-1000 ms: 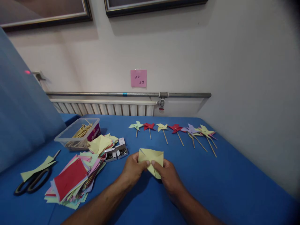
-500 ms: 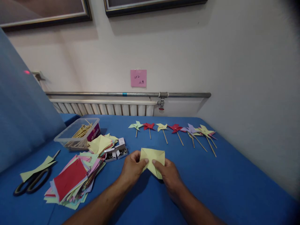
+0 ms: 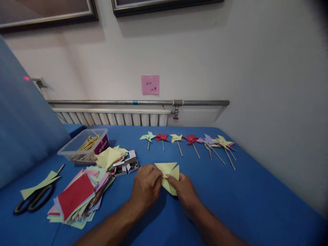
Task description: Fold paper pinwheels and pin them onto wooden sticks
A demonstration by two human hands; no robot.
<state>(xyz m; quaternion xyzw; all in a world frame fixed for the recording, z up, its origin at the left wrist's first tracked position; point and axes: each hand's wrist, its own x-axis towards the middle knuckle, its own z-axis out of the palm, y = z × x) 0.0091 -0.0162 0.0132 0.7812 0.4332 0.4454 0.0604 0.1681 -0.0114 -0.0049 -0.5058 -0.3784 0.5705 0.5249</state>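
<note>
A pale yellow paper square (image 3: 166, 167) with cuts running in from its corners is held up over the blue table. My right hand (image 3: 185, 189) grips its right side, thumb on the front near the middle and fingers behind. At its left side, my left hand (image 3: 148, 184) is closed with fingers bent over the paper's edge near the centre; its fingertips are partly hidden. Farther back lies a row of finished paper pinwheels on sticks, among them a red pinwheel (image 3: 162, 137), a yellow pinwheel (image 3: 176, 138) and a purple pinwheel (image 3: 208, 140).
Left of my hands lie a pile of coloured paper squares (image 3: 75, 196) and a small box of metal pins (image 3: 132, 166). Behind them stands a clear plastic tub (image 3: 64, 149) of wooden sticks. Black-handled scissors (image 3: 41, 198) lie at far left under yellow paper scraps (image 3: 38, 186).
My left hand has turned over and its fingers have curled in at the paper's left side. A cut at the paper's upper right now gapes. My right hand keeps its hold.
</note>
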